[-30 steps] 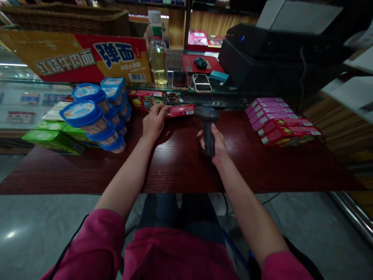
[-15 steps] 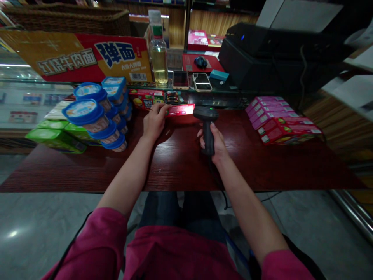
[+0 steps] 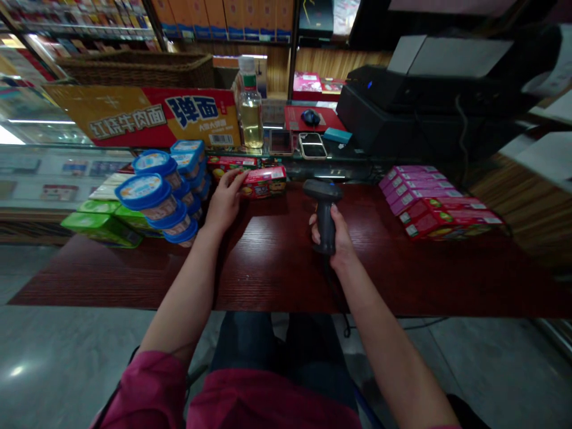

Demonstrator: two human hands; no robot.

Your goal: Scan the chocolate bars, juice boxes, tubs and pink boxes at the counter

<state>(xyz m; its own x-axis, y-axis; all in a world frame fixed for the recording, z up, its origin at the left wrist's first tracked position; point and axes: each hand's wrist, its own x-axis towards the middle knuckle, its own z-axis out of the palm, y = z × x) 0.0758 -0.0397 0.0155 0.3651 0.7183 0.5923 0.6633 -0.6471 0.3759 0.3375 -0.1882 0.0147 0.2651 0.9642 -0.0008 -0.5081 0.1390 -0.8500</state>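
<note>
Near the back of the counter, my left hand (image 3: 226, 201) is closed on the left end of a small red box (image 3: 267, 183), its fingers over the top edge. The box shows its printed front side. My right hand (image 3: 338, 233) grips the handle of a black barcode scanner (image 3: 325, 205), held upright. The scanner's head stands just right of the box, apart from it. Behind my left fingers lies another red box (image 3: 230, 162), partly covered. Stacked tubs with blue lids (image 3: 145, 186) stand left of my left hand.
Green boxes (image 3: 102, 229) sit at the left. Purple boxes (image 3: 413, 185) and red boxes (image 3: 447, 219) form rows at the right. On the glass shelf behind are a bottle (image 3: 251, 119), a phone (image 3: 311, 146) and a mouse (image 3: 310, 117). The scanner's cable hangs over the counter (image 3: 268, 280) edge.
The bright scanner light on the red box is gone. The box now shows more of its front side. The scanner sits slightly farther from it, and the whole view has shifted.
</note>
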